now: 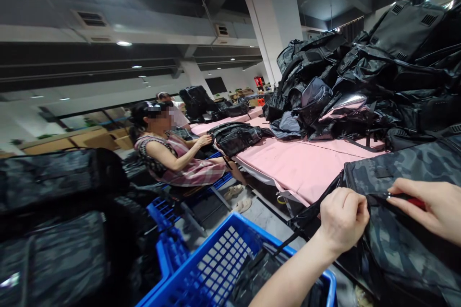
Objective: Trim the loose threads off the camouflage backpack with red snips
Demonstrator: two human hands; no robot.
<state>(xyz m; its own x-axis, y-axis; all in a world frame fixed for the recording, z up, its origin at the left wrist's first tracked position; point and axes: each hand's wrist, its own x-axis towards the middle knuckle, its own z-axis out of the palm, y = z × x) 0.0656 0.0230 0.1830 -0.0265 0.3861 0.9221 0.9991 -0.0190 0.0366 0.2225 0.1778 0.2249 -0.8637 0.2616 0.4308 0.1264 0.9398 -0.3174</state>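
Observation:
A dark camouflage backpack (403, 230) lies at the right, at the near end of the pink-covered table. My left hand (344, 218) is closed in a fist at the backpack's left edge; what its fingers hold is hidden. Over the backpack's upper panel, my right hand (425, 201) is pinched around a small red-handled tool (417, 202). A bit of bright metal shows at its fingertips, but the tool's exact kind is hidden by the fingers. Black straps hang from the backpack's left side toward the basket.
A blue plastic basket (230, 230) with dark bags inside stands below my left arm. Dark backpacks are heaped (360, 76) on the pink table (281, 163). Across the table corner a seated person (173, 148) reaches toward another backpack (237, 138). More bags (61, 230) stack at left.

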